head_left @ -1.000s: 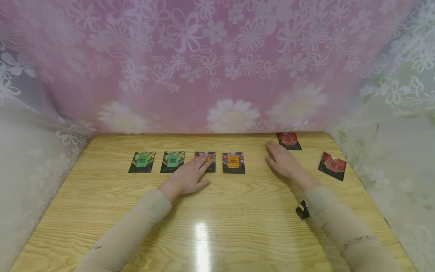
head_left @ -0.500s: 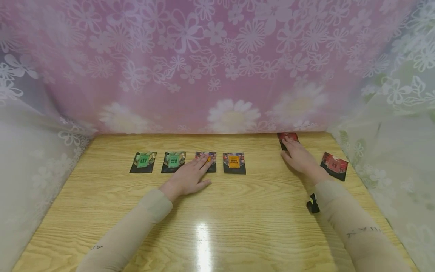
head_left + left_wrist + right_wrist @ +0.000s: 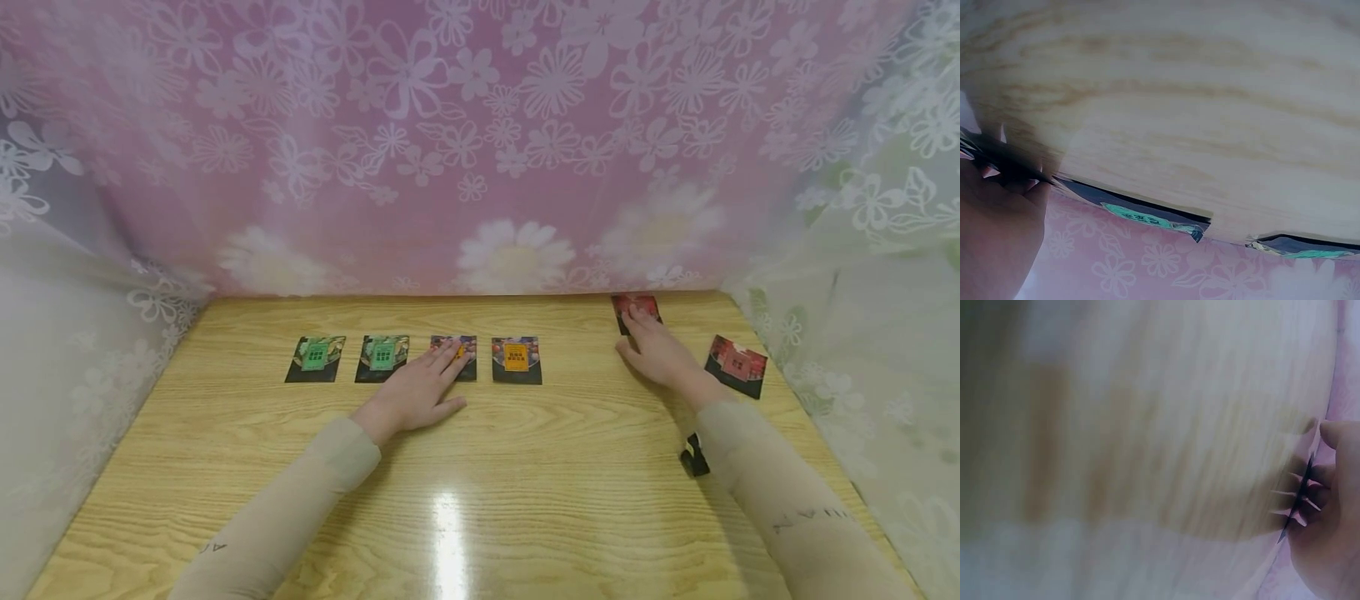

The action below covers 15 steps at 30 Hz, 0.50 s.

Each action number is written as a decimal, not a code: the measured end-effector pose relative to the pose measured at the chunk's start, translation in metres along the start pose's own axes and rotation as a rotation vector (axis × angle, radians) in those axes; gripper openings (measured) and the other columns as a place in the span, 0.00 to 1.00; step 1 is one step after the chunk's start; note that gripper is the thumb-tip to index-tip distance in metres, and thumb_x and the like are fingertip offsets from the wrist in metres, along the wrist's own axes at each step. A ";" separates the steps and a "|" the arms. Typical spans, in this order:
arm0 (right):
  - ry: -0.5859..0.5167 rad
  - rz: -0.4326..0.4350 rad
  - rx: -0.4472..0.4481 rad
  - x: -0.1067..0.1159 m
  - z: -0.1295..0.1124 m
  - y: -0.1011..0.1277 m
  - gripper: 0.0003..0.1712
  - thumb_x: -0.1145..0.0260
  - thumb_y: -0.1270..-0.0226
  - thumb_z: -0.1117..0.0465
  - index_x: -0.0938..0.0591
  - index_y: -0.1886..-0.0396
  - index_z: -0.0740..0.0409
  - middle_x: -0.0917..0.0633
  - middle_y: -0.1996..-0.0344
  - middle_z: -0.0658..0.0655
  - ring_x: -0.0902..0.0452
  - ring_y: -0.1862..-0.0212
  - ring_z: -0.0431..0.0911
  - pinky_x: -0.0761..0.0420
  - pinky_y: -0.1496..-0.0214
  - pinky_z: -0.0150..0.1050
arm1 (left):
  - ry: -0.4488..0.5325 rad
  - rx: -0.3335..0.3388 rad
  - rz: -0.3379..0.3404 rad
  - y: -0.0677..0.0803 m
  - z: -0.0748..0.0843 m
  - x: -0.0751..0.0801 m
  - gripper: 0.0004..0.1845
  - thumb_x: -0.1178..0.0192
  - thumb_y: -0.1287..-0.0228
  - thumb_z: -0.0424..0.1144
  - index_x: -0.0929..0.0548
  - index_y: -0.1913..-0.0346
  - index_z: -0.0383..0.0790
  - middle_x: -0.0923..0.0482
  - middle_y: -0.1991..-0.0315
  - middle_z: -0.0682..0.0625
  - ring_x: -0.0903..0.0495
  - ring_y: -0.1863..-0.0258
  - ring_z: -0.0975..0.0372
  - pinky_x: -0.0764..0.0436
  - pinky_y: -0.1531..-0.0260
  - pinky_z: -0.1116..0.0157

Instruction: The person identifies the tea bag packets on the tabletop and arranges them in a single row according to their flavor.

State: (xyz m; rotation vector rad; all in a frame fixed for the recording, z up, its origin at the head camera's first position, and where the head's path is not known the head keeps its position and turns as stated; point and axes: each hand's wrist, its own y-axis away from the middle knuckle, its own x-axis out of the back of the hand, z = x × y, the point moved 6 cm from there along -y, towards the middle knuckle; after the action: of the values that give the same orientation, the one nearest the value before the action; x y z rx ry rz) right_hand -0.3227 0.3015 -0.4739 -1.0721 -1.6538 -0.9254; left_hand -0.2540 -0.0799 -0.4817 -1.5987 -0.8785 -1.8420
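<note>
head view shows your left hand [image 3: 416, 392] lying flat on the table [image 3: 480, 467], fingers straight and relaxed, their tips resting on the third packet [image 3: 454, 357] of a row. that light press looks meant to pin the packet so it keeps its place in line, not to lift it. two green packets [image 3: 315, 358] [image 3: 382, 357] lie to the left of those fingers, well apart from the palm, and an orange packet [image 3: 517, 360] lies just right of the fingertips, untouched.

your right hand [image 3: 660, 354] reaches to the far edge by the curtain [image 3: 480, 150]. its fingers are extended and lie on top of a red packet [image 3: 636, 307], covering its near half. the right wrist view shows the fingertips [image 3: 1310, 487] pressed down on the packet's thin edge, with the thumb free above it. nothing is curled around it, so it reads as a flat drag hold that would slide the packet along the wood.

a second red packet [image 3: 737, 365] sits askew just right of that wrist, out of the row and touched by nothing.

the left wrist view shows the green ones [image 3: 1147, 215] lying flat beyond the hand.
</note>
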 end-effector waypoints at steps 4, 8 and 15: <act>0.015 0.001 0.001 -0.002 -0.006 0.006 0.43 0.47 0.12 0.49 0.48 0.17 0.76 0.52 0.17 0.79 0.57 0.16 0.73 0.49 0.16 0.70 | -0.002 0.006 -0.008 -0.001 -0.001 -0.002 0.43 0.59 0.16 0.64 0.55 0.12 0.44 0.59 0.12 0.39 0.54 0.12 0.48 0.46 0.13 0.51; 0.016 -0.002 0.007 -0.003 -0.015 0.013 0.43 0.46 0.13 0.49 0.47 0.18 0.78 0.52 0.17 0.79 0.58 0.16 0.74 0.48 0.15 0.70 | -0.007 0.001 0.001 -0.001 -0.001 -0.003 0.43 0.59 0.16 0.64 0.54 0.12 0.43 0.58 0.12 0.39 0.53 0.12 0.48 0.45 0.13 0.51; -0.002 0.008 -0.012 -0.008 -0.031 0.022 0.44 0.45 0.13 0.48 0.45 0.18 0.78 0.51 0.17 0.79 0.56 0.17 0.74 0.47 0.16 0.70 | -0.017 0.006 -0.012 -0.001 -0.002 -0.004 0.43 0.61 0.16 0.65 0.56 0.12 0.45 0.61 0.12 0.40 0.55 0.12 0.49 0.46 0.13 0.52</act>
State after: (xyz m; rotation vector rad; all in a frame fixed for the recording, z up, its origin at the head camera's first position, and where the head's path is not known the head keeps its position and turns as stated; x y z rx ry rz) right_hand -0.2914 0.2791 -0.4706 -1.0878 -1.6465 -0.9298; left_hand -0.2555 -0.0808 -0.4858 -1.6110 -0.9027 -1.8349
